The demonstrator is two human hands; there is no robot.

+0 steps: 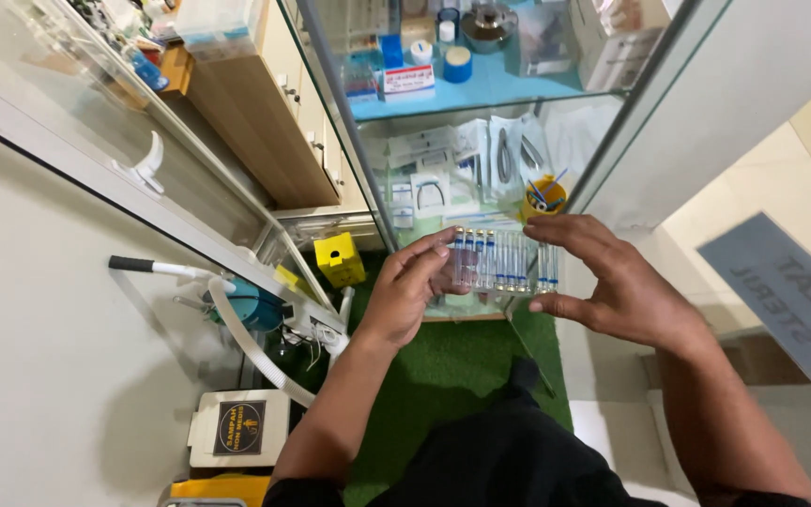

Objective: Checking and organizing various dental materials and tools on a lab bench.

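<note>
Hands meet at chest height over a green mat [443, 376] on the floor, dark trousers [509, 460] filling the lowest part of the view between the forearms. The left hand [405, 291] curls its fingers and thumb around the left end of a clear strip of small vials [502, 261], and the right hand [612, 282] pinches the right end between thumb below and fingers above, so both grips are closed on the same strip. The vials stand side by side in a row, each with a blue band or cap, and the strip is held level in the air, just in front of an open glass cabinet.

Left of the mat, a white hose [246, 338] curves past a teal device [255, 305], with a white bin [237, 427] bearing a dark label below it and a yellow box [340, 258] nearer the cabinet foot.

Behind the strip, the lower cabinet shelf [396, 131] carries sealed pouches [466, 155] with metal pliers and wire pieces, and a yellow cup [544, 195] of small blue tools. The shelf above is blue and holds a blue tape roll [458, 64], small boxes and a round metal container [488, 23]. Wooden drawers [265, 122] stand to the left of the cabinet, and a blue sign [790, 291] lies on the pale floor at right.
</note>
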